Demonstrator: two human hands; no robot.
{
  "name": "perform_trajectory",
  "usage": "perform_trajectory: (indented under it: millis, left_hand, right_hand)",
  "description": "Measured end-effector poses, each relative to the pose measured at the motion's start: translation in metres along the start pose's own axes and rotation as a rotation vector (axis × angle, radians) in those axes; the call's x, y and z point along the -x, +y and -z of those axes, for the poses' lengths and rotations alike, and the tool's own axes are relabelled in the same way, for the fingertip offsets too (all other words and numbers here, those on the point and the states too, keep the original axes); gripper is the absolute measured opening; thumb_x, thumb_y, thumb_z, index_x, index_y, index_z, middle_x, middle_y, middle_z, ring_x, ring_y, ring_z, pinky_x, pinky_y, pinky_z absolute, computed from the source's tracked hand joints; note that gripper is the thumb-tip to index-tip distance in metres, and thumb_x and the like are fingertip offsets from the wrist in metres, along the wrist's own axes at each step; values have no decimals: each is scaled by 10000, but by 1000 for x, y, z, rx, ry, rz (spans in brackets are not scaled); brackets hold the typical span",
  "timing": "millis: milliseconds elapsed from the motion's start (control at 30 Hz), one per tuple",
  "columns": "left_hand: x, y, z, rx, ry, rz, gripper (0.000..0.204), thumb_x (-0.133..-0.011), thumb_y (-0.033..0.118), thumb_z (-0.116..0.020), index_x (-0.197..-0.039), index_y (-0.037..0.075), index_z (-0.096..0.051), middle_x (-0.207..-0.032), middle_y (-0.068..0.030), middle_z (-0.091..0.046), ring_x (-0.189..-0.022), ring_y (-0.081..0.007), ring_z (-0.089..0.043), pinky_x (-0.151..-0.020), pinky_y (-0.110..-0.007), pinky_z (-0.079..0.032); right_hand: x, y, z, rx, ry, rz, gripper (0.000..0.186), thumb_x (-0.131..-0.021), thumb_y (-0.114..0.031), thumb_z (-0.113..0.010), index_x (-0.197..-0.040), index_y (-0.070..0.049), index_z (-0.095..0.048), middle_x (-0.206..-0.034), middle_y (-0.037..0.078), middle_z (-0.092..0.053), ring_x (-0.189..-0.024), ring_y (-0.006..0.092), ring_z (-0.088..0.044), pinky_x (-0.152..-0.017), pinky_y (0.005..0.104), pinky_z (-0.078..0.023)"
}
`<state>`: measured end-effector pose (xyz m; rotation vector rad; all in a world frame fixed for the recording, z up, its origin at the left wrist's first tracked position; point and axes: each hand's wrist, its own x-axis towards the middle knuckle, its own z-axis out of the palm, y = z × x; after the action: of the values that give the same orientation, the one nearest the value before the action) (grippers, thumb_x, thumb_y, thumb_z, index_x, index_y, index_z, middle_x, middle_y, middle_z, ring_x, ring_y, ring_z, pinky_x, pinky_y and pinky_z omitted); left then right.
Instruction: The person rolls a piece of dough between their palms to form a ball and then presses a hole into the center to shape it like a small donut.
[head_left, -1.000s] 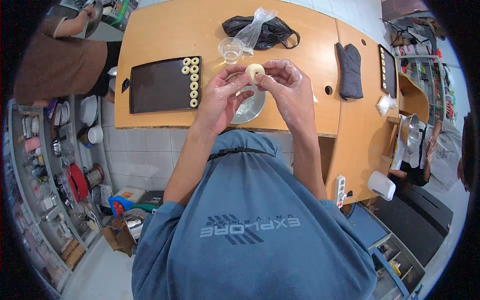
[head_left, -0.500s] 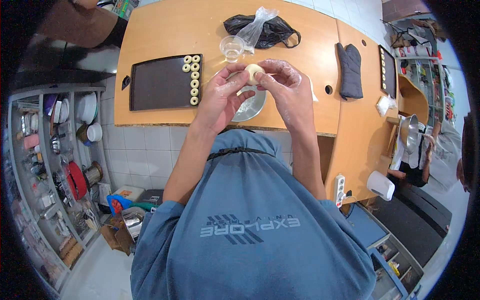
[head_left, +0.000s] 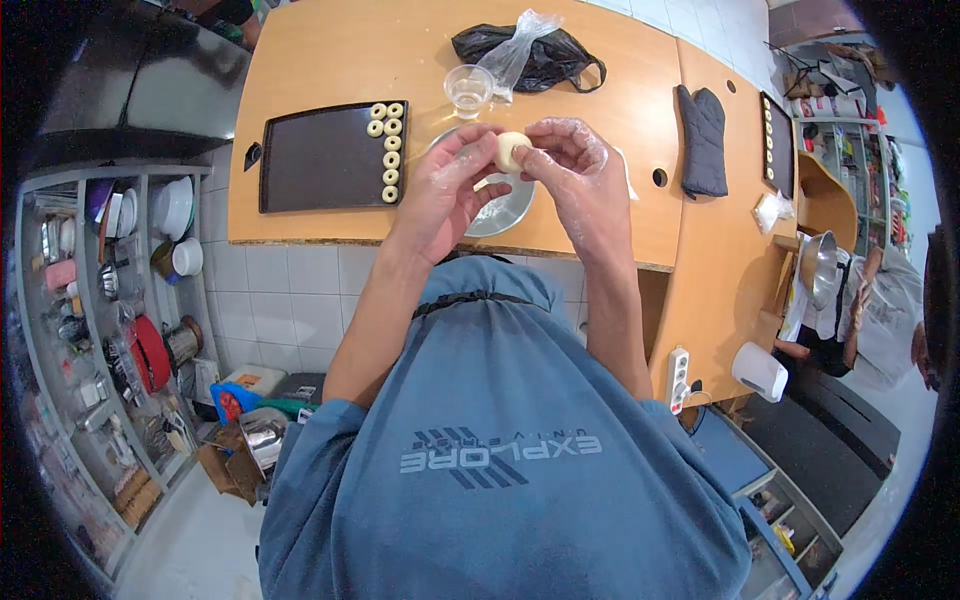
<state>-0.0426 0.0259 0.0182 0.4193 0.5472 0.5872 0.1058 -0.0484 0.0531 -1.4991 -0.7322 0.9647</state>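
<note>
From my distant post I see the wooden table (head_left: 340, 60) spread wide, its front edge running just below both hands. The dark tray (head_left: 320, 165) sits at left, with bare wood between its near rim and that edge; most of its surface is open. The black bag (head_left: 552, 65) lies at the far side, well ahead of the knuckles. The metal bowl (head_left: 505, 212) stands beneath the hands, just inside the front edge, partly hidden. The dark oven mitt (head_left: 703, 140) is off to the right, with open wood between it and the right hand (head_left: 580, 180). I see the left hand (head_left: 450, 185) pinching narrowly and the right one curled, its thumb pressing; together they hold the pale dough piece (head_left: 511, 150) above the bowl. The clear cup (head_left: 468, 90) is near, just beyond the left fingers. Small dough rings (head_left: 391, 145) line the tray's right edge.
</note>
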Motion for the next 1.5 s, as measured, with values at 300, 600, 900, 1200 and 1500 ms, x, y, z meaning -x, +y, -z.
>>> perform_trajectory:
  millis: [300, 600, 900, 1200, 1500]
  left_hand:
    - [0, -4, 5, -89, -35, -59, 330, -991, 179, -611, -1299, 71, -562, -1186, -65, -641, -1094, -167, -628, -883, -346, -567]
    - [-2, -6, 5, -49, -39, -45, 328, -1003, 191, -592, -1306, 73, -551, -1227, -73, -619, -1118, -176, -617, -902, -357, -571]
    - [-6, 0, 2, -73, -15, -10, 303, -968, 137, -647, -1243, 46, -559, -1143, -81, -653, -1019, -162, -637, -864, -341, -533]
    - [-9, -3, 0, -72, -38, -62, 330, -987, 192, -619, -1293, 74, -580, -1200, -61, -637, -1092, -159, -620, -905, -344, -547]
    - [-8, 1, 1, -57, 36, 10, 309, -967, 128, -651, -1248, 43, -552, -1145, -88, -658, -1032, -162, -639, -856, -331, -538]
  right_hand:
    - [5, -9, 0, 62, -45, -49, 338, -873, -128, -734, -1144, 62, -662, -988, 118, -726, -893, 153, -687, -780, 272, -550]
    - [2, -11, 0, -24, -32, -77, 295, -875, -110, -728, -1112, 59, -679, -981, 121, -730, -881, 152, -685, -765, 265, -550]
    - [-2, -12, 4, 68, -55, -33, 347, -859, -135, -748, -1151, 40, -679, -941, 115, -735, -868, 142, -681, -766, 271, -535]
    - [-5, -7, 4, 23, -78, -56, 398, -845, -159, -764, -1170, 44, -658, -1016, 130, -722, -912, 164, -685, -783, 285, -541]
    - [-7, -3, 1, -50, -18, -29, 340, -855, -89, -739, -1150, 49, -641, -992, 112, -718, -906, 151, -682, -812, 271, -529]
